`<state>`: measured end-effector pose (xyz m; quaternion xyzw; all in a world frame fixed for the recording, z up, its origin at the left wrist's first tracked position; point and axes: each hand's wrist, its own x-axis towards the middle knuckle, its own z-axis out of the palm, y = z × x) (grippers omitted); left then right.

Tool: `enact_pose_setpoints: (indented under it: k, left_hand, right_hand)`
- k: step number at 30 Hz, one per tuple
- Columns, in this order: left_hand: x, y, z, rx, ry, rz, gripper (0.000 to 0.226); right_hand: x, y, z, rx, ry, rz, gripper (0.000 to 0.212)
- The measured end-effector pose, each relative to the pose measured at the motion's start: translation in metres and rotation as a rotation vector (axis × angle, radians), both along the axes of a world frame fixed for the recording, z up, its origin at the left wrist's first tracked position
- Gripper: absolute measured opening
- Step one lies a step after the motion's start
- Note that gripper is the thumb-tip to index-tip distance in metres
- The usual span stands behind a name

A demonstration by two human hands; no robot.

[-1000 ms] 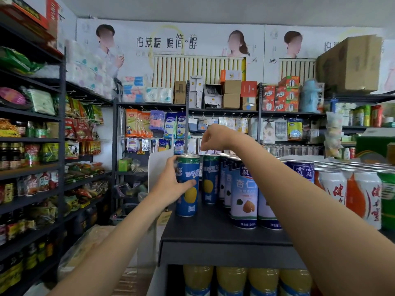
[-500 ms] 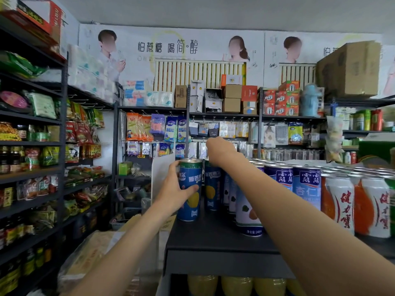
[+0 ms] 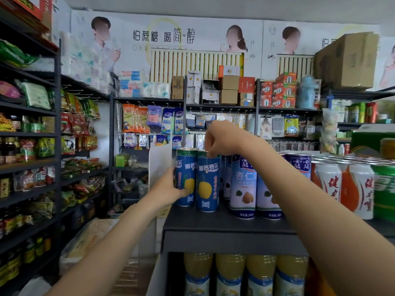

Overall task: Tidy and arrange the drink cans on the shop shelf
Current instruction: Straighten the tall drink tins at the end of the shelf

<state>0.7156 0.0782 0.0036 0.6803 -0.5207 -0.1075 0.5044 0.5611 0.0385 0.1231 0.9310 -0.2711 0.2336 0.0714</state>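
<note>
Two blue cans with a yellow fruit picture stand side by side at the left end of the dark top shelf (image 3: 224,227). My left hand (image 3: 168,188) holds the outer can (image 3: 186,178) round its left side. My right hand (image 3: 222,138) reaches over from the right and grips the top rim of the second blue can (image 3: 207,184). To their right stand pale blue cans with an apricot-kernel picture (image 3: 243,189), then white-and-orange cans (image 3: 342,189) and a green can (image 3: 384,189) at the frame's right edge.
Yellow drink bottles (image 3: 230,272) fill the shelf below. A tall rack of snack packets and jars (image 3: 32,146) lines the left side across a narrow aisle. Back-wall shelves (image 3: 213,107) carry boxes and hanging goods. A large cardboard box (image 3: 348,60) sits high on the right.
The outer blue can and its neighbour now stand close together with labels facing forward. My right hand has come down onto the second can's top. The view has shifted slightly.
</note>
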Motion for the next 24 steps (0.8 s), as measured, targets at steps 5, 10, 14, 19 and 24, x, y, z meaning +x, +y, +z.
enact_pose_setpoints:
  k: [5, 10, 14, 19, 24]
  left_hand:
    - [-0.006, -0.003, -0.004, -0.029, 0.021, 0.003, 0.073]
    - [-0.008, 0.006, -0.004, -0.039, 0.026, 0.051, 0.065]
    - [-0.011, 0.03, 0.004, -0.087, 0.044, 0.025, 0.052]
    - [-0.02, 0.05, 0.006, -0.065, 0.145, -0.091, 0.037]
    - [-0.03, 0.047, -0.003, -0.049, 0.076, -0.077, 0.057]
  right_hand:
    - [-0.005, 0.001, -0.003, 0.125, -0.039, 0.071, 0.004]
    - [-0.006, 0.009, -0.003, 0.216, -0.071, 0.127, 0.012]
    - [-0.001, 0.017, -0.005, 0.232, -0.095, 0.145, 0.013]
    - [0.007, 0.024, -0.012, 0.254, -0.165, 0.16, 0.008]
    - [0.001, 0.031, -0.022, 0.13, -0.337, 0.134, 0.011]
